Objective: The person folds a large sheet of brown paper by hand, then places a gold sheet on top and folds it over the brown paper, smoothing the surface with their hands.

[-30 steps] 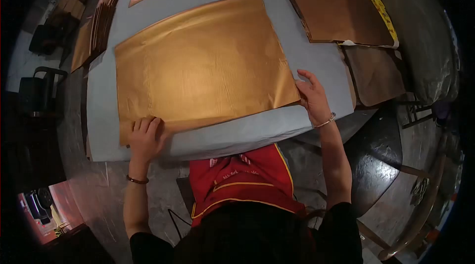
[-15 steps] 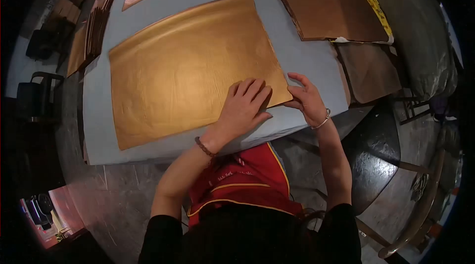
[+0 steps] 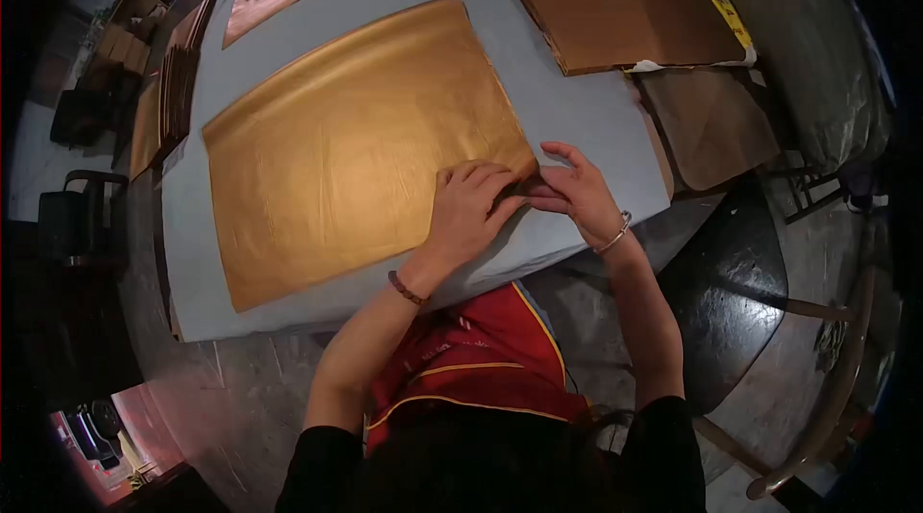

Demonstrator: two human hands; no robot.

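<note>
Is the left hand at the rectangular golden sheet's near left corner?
No, the left hand and right hand are at the near right corner of the sheet.

One gold sheet (image 3: pixel 346 148), two bare hands (image 3: pixel 471 210), two bracelets (image 3: pixel 614 233) and one red apron (image 3: pixel 481 354) show.

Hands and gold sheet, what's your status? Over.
Left hand and right hand at near right corner of gold sheet. Sheet mostly flat. No obstruction visible.

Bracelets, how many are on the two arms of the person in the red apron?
2. One brown bracelet is behind the left hand, one silvery bracelet behind the right hand. I see no others there.
</note>
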